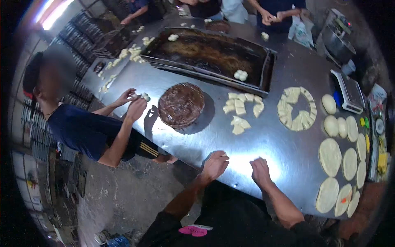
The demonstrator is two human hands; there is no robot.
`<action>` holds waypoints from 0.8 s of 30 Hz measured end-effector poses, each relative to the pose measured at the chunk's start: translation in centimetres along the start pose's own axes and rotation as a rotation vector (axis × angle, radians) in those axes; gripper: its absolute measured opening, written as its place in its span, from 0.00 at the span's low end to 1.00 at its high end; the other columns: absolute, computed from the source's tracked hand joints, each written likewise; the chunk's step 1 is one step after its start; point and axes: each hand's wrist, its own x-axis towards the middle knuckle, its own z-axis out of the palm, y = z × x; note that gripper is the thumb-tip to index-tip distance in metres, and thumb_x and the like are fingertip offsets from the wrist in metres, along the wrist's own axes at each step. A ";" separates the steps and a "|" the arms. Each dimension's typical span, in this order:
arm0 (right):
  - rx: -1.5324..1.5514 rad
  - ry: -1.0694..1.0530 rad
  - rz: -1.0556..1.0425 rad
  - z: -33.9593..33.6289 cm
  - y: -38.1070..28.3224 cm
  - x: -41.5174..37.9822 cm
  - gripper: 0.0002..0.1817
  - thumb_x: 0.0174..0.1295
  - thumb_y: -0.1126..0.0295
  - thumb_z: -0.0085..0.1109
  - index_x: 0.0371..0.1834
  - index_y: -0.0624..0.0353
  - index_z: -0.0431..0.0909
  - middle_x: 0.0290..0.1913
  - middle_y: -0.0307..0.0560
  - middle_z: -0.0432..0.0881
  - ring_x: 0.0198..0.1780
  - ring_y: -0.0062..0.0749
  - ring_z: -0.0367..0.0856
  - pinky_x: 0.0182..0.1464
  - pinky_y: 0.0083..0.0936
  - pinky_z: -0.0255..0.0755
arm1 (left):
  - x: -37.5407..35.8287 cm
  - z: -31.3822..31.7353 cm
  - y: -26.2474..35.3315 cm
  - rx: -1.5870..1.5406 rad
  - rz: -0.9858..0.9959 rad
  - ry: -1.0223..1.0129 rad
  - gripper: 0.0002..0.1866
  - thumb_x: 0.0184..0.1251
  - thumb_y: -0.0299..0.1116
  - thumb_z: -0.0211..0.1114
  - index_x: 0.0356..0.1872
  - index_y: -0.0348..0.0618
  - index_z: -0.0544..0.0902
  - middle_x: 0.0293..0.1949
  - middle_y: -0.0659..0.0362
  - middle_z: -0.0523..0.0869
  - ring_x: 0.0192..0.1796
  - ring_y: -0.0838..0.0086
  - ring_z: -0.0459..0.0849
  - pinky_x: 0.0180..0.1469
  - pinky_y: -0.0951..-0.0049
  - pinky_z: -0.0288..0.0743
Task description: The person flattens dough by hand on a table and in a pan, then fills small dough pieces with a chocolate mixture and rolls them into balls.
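Note:
My left hand (215, 165) is over the near edge of the metal table (181, 144), its fingers curled together; what they hold, if anything, is too small to name. To its right, my right hand (261, 169) is also closed above the table, its contents hidden. Cut dough pieces (239, 125) lie beyond my hands, with more pieces (240, 108) behind them. A ring of cut dough (283, 109) rests farther right. Up and left of my hands stands a round pan (181, 105) with a brown, glossy surface.
A co-worker (94, 131) at the left handles small dough balls. A large tray (267, 78) spans the far side. Flat dough discs (330, 157), dough balls (328, 104) and a scale (349, 92) are at the right. Other people stand across the table.

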 end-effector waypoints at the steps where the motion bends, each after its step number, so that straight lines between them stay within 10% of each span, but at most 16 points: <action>1: 0.016 0.007 -0.014 -1.3 0.9 -1.8 0.02 0.57 0.77 0.55 0.30 0.60 0.77 0.32 0.51 0.77 0.39 0.45 0.77 0.51 0.43 0.69 | -0.3 -0.8 0.1 0.016 -0.001 0.021 0.09 0.63 0.36 0.62 0.38 0.42 0.82 0.41 0.51 0.80 0.47 0.57 0.79 0.50 0.58 0.73; 3: -0.186 -0.007 0.131 -4.1 4.1 -2.3 0.01 0.56 0.77 0.58 0.30 0.60 0.78 0.32 0.51 0.78 0.40 0.46 0.76 0.48 0.42 0.68 | -1.1 -2.0 0.1 -0.192 -0.412 -0.012 0.12 0.61 0.37 0.64 0.41 0.41 0.82 0.42 0.51 0.80 0.49 0.55 0.78 0.53 0.58 0.73; 7: -0.161 0.367 0.225 -0.6 5.3 4.4 0.02 0.55 0.77 0.59 0.31 0.60 0.78 0.34 0.53 0.78 0.41 0.50 0.75 0.47 0.42 0.66 | -0.4 0.4 -1.1 0.208 -0.375 0.086 0.12 0.63 0.37 0.61 0.40 0.39 0.80 0.42 0.51 0.79 0.47 0.54 0.77 0.50 0.57 0.72; 12: -0.081 0.072 0.149 -0.5 0.0 -0.3 0.04 0.59 0.78 0.57 0.36 0.61 0.78 0.40 0.55 0.81 0.49 0.51 0.79 0.58 0.40 0.71 | -0.3 1.2 -0.6 0.137 -0.119 0.003 0.10 0.65 0.37 0.60 0.38 0.40 0.76 0.38 0.52 0.79 0.43 0.54 0.78 0.46 0.55 0.73; 14: -0.155 -0.201 0.282 -4.0 -1.9 -0.5 0.06 0.63 0.76 0.56 0.42 0.61 0.78 0.41 0.56 0.82 0.48 0.52 0.81 0.52 0.39 0.76 | 0.0 0.8 -0.4 -0.145 -0.280 -0.157 0.10 0.66 0.36 0.62 0.38 0.40 0.76 0.32 0.52 0.79 0.38 0.53 0.80 0.40 0.56 0.75; 16: 0.045 0.002 0.605 -4.3 -1.0 0.8 0.17 0.62 0.74 0.59 0.55 0.58 0.75 0.49 0.58 0.81 0.50 0.51 0.81 0.51 0.36 0.75 | -0.9 1.8 -2.2 -0.451 -0.573 -0.159 0.12 0.68 0.38 0.64 0.41 0.40 0.76 0.36 0.52 0.83 0.41 0.66 0.85 0.33 0.67 0.79; 19: -0.072 0.172 0.525 -2.2 2.1 4.6 0.21 0.59 0.70 0.63 0.56 0.61 0.74 0.51 0.58 0.80 0.51 0.52 0.80 0.53 0.37 0.75 | -1.2 1.7 -4.3 -1.078 -0.724 0.009 0.12 0.69 0.37 0.62 0.45 0.40 0.76 0.44 0.55 0.81 0.45 0.68 0.84 0.35 0.71 0.82; 24: -0.325 0.005 0.436 -2.7 1.4 4.8 0.24 0.59 0.63 0.65 0.58 0.57 0.74 0.59 0.58 0.75 0.65 0.57 0.67 0.64 0.44 0.64 | 0.9 -3.8 -4.6 -1.077 -0.851 -0.039 0.12 0.67 0.31 0.61 0.48 0.37 0.76 0.45 0.54 0.82 0.46 0.67 0.84 0.38 0.70 0.84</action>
